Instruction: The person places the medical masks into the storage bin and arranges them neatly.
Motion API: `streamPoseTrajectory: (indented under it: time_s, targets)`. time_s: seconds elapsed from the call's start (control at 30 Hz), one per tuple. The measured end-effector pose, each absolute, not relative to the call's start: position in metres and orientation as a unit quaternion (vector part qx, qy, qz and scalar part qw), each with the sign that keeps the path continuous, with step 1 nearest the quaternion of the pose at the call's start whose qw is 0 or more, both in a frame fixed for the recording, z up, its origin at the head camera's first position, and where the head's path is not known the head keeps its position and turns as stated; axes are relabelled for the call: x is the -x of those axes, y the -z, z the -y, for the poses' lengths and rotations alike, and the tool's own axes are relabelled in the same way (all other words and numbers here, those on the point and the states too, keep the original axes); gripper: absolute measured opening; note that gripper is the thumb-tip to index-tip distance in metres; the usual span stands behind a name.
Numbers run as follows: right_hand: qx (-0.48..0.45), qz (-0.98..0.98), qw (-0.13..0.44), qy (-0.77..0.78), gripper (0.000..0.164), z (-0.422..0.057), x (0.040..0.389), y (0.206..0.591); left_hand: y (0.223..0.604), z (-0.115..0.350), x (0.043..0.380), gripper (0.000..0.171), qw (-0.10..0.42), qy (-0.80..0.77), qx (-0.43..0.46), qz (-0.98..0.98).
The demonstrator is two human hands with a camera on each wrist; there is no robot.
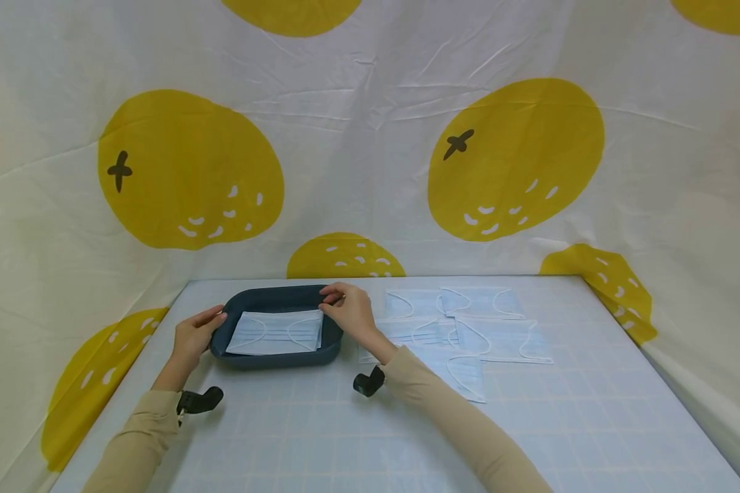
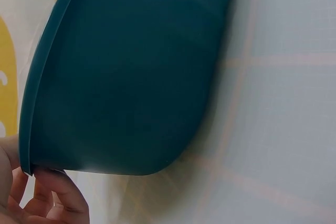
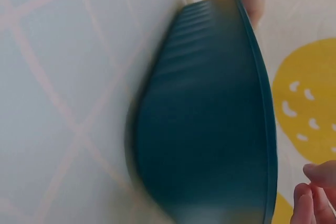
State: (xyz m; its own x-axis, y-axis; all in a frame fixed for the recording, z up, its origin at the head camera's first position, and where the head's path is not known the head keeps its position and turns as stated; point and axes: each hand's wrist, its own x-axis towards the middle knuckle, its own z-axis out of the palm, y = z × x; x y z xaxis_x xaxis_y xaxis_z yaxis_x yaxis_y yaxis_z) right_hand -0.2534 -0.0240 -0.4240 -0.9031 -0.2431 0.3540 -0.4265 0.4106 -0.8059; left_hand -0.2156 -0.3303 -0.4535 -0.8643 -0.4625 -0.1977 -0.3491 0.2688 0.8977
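A dark teal tray (image 1: 277,364) stands on the table at left of centre, with pale blue face masks (image 1: 274,333) lying flat in it, ear loops on top. My left hand (image 1: 194,335) grips the tray's left end; in the left wrist view its fingers (image 2: 63,192) bend under the rim. Over the back right corner of the tray is my right hand (image 1: 350,311), palm down. The right wrist view shows its thumb and fingertips (image 3: 310,170) close together, apart from the rim, with nothing visible between them.
Several more face masks (image 1: 502,340) lie spread and overlapping on the table (image 1: 567,431), right of the tray and partly behind my right forearm. A white curtain (image 1: 358,171) with yellow fruit prints hangs behind the table and along its sides.
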Motion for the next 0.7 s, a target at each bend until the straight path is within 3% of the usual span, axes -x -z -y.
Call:
streamPoseTrajectory:
  time_s: [0.7]
  targets:
    - [-0.239,0.816,0.086,-0.519,0.023,-0.044,0.229,0.429,0.457,0.328,0.216,0.060,0.043,0.583,-0.282,0.761]
